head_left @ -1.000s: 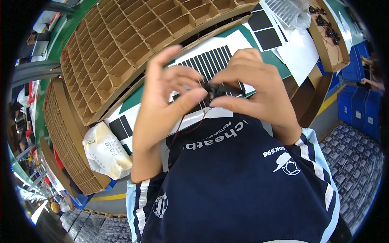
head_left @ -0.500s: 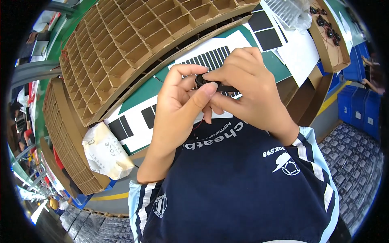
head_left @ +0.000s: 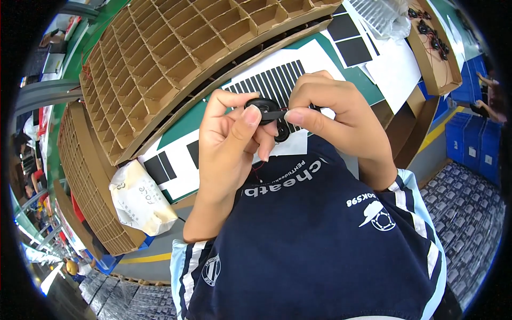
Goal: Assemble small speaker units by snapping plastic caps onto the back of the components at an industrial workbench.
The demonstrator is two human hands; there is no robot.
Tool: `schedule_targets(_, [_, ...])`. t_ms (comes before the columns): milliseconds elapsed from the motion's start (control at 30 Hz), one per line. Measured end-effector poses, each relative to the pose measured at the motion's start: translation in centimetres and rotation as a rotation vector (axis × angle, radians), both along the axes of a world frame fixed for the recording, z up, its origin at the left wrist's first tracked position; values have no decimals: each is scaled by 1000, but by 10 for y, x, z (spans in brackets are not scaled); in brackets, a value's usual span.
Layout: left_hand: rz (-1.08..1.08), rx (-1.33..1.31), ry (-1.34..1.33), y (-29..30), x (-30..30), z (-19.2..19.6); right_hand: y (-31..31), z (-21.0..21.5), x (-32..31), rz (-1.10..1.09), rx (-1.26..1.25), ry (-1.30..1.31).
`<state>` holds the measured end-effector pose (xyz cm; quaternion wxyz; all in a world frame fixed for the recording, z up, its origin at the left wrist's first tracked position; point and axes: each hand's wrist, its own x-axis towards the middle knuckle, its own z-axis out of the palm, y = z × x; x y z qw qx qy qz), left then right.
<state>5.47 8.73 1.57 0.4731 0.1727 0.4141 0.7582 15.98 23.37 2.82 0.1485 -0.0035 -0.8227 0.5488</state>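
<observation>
Between the thumb and fingers of my left hand (head_left: 224,144) is a small round black speaker (head_left: 260,104). A second round black piece (head_left: 282,132) hangs just below it, beside my left fingertips. A thin red wire (head_left: 257,172) trails under that hand. My right hand (head_left: 344,114) pinches the end of a short black strip (head_left: 275,115), whose other end lies against the speaker near my left thumb. Beneath both hands, a white sheet with rows of black strips (head_left: 261,80) rests on the green table mat (head_left: 184,124).
A large cardboard divider tray (head_left: 154,69) spans the far left. Beside it sits a white wrapped bundle (head_left: 141,197). Sheets with black rectangles (head_left: 349,40) lie at the far right, near a carton of black wired parts (head_left: 434,50). Blue bins (head_left: 472,138) stand right.
My hands have drawn apart a little, with the right moving rightward. The round speaker and the black strip between my fingers now show more fully.
</observation>
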Motion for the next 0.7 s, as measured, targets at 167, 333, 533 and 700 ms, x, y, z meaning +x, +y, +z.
schedule_targets(167, [-133, 102, -163, -3, -2, -2, -2, 0, -3, 16, -98, 53])
schedule_targets(333, [-144, -7, -94, -2, -4, 3, -6, -2, -2, -65, 69, 87])
schedule_targets(533, [-37, -209, 116, 1, 3, 6, -11, 0, -2, -140, 303, 35])
schedule_targets(700, [-55, -212, 94, 0, 0, 9, -11, 1, 0, -190, 421, 7])
